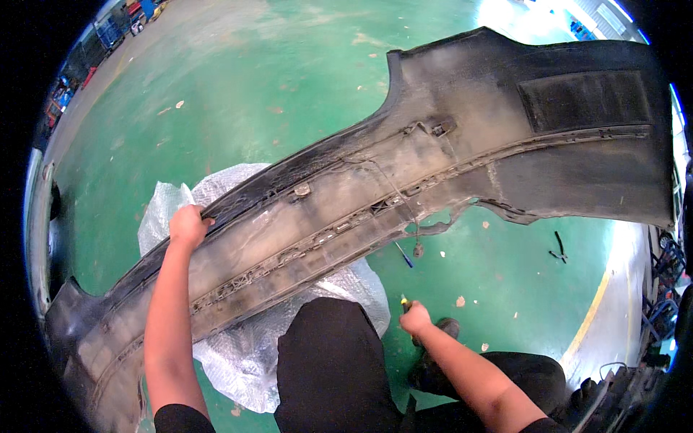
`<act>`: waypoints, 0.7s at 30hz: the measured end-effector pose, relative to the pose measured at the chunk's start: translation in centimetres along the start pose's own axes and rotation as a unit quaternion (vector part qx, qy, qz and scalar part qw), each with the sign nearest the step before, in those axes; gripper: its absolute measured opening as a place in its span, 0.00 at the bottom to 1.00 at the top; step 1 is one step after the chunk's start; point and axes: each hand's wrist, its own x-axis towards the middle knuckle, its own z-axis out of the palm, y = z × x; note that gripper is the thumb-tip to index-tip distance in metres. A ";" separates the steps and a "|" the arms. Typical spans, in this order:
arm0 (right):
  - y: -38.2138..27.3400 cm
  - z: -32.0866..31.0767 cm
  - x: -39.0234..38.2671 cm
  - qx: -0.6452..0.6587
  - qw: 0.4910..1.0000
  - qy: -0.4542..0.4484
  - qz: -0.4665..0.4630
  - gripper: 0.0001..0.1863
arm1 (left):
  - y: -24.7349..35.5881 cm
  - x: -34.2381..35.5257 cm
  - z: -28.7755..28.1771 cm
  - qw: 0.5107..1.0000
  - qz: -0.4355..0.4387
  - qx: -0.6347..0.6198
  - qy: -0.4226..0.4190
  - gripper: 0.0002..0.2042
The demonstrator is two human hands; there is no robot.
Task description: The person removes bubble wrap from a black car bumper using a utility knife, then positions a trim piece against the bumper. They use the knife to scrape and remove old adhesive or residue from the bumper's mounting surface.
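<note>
A large, dirty black car bumper [469, 166] lies inner side up across the view, over crumpled silvery bubble sheet [354, 289]. My left hand [189, 227] grips the bumper's far edge at the left of the view. A wire with a small connector [418, 250] hangs down from the bumper. My right hand [414, 317] is closed on a tool with a yellow-and-black handle, below the bumper at the right of my knee. A thin blue tool [406, 258] and black pliers [559, 252] lie on the green floor.
My bent leg [325, 346] is at bottom centre, my shoe [447, 332] beside the right hand. The green floor [253, 79] has scattered debris and a yellow line at right. Equipment [108, 32] stands along the far left edge, blue metal frames [664, 267] at the right edge.
</note>
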 end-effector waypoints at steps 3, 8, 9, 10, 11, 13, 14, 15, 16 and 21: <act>-2.5 -3.0 -0.4 0.084 0.996 -0.014 0.009 0.24 | -0.6 -0.2 0.1 1.000 0.000 -0.001 0.012 0.14; -7.7 -7.6 -5.6 0.281 0.950 -0.131 -0.019 0.22 | 0.6 -0.2 -0.1 1.000 0.003 0.002 0.017 0.13; -8.6 -8.0 -6.5 0.279 0.951 -0.127 -0.028 0.24 | 0.9 -0.5 -0.4 1.000 -0.001 -0.013 0.018 0.14; -9.3 -8.0 -6.7 0.277 0.952 -0.126 -0.024 0.27 | 0.7 -1.0 -0.8 1.000 -0.008 -0.021 0.020 0.14; -9.8 -8.4 -7.1 0.297 0.948 -0.108 -0.036 0.25 | 0.4 -1.0 -0.6 1.000 -0.007 -0.010 0.018 0.14; -11.0 -9.5 -7.7 0.341 0.938 -0.068 -0.017 0.22 | 0.2 -1.0 -0.6 1.000 0.002 0.015 0.018 0.15; -11.8 -10.0 -8.0 0.364 0.930 -0.052 -0.018 0.20 | 0.2 -1.3 -0.5 0.999 0.012 -0.012 0.034 0.15; -12.4 -10.3 -8.0 0.386 0.922 -0.034 -0.020 0.18 | 0.1 -1.3 -0.4 0.999 0.014 -0.013 0.028 0.13; -12.7 -10.0 -7.6 0.410 0.912 -0.011 -0.010 0.14 | 0.3 -1.1 -0.3 0.999 0.018 -0.025 0.025 0.13; -16.3 -6.6 -6.3 0.512 0.852 0.069 0.081 0.12 | 1.5 -1.9 0.4 0.996 0.038 -0.060 0.046 0.11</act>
